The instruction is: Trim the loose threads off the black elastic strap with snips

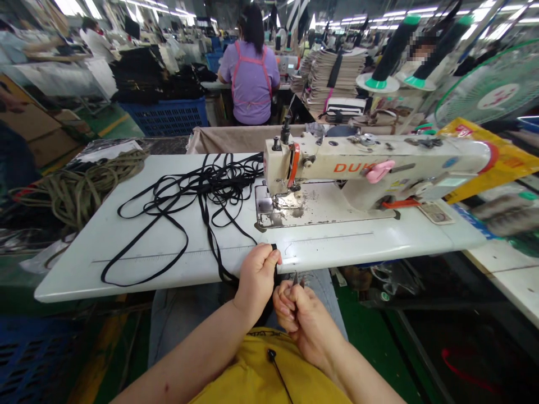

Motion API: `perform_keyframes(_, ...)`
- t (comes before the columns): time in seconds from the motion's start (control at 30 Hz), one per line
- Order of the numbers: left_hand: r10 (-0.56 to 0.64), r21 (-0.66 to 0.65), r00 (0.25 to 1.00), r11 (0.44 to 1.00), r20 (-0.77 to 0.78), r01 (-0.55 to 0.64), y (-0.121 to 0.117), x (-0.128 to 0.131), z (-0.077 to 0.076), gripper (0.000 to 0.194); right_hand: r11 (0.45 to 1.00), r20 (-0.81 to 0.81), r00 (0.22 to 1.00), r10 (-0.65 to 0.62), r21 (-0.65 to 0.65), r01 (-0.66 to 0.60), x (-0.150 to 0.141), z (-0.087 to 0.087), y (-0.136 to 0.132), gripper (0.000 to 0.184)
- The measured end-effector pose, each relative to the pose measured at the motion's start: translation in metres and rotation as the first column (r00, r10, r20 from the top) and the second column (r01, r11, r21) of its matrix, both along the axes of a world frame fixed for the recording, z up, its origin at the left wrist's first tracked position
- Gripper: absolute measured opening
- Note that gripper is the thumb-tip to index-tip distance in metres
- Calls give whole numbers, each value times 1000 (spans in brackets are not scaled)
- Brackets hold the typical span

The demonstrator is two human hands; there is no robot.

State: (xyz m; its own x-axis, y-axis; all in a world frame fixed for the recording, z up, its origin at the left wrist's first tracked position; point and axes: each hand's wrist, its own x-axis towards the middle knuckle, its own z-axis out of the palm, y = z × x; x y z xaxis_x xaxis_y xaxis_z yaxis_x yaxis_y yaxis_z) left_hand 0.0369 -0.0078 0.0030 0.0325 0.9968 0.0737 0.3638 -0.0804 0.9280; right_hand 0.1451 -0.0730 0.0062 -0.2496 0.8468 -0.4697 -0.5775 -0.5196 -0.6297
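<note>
My left hand (253,276) is closed at the table's front edge, thumb and forefinger pinching a black strap (275,268). A short end of the strap sticks up past the fingertips, and more of it hangs below. Just to the right and lower, over my lap, my right hand (300,314) is curled round thread snips (296,278). Only their pointed metal tips show; the fingers hide the rest. A loose tangle of black strap (223,182) lies on the white table (138,247), with lengths trailing to the front edge beside my left hand.
A sewing machine (379,163) stands behind my hands, with a pink piece on its arm. Olive straps (84,185) are heaped at the left. Thread cones (391,53) and a green fan (497,90) are at the back right. A co-worker (252,73) sits ahead near a blue crate (164,115).
</note>
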Motion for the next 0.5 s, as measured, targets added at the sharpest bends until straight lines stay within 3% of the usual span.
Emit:
perform_keyframes(0.07,5,-30,999,1000,50,-4,1,2,-2,30,1000,-1,1000,-10,-1,10,1,0,0,29)
perform_keyframes(0.13,-23,-164,985,985,171,52,2,2,-5,32,999,-12,999,-36,-1,36,4,2,1,27)
perform_keyframes(0.2,-63,-352,934,916,352,194,2,1,-6,37,997,-16,997,-80,19,80,11,5,4,24)
perform_keyframes(0.27,-83,-464,855,811,511,356,1,-3,-6,45,988,-16,990,-139,61,140,21,10,7,24)
perform_keyframes(0.4,-167,-476,764,694,624,540,-5,-11,-4,40,962,-39,972,-233,135,236,41,21,16,26)
perform_keyframes(0.5,-213,-513,795,664,568,544,-9,-16,-4,25,955,-42,968,-247,161,251,49,26,20,24)
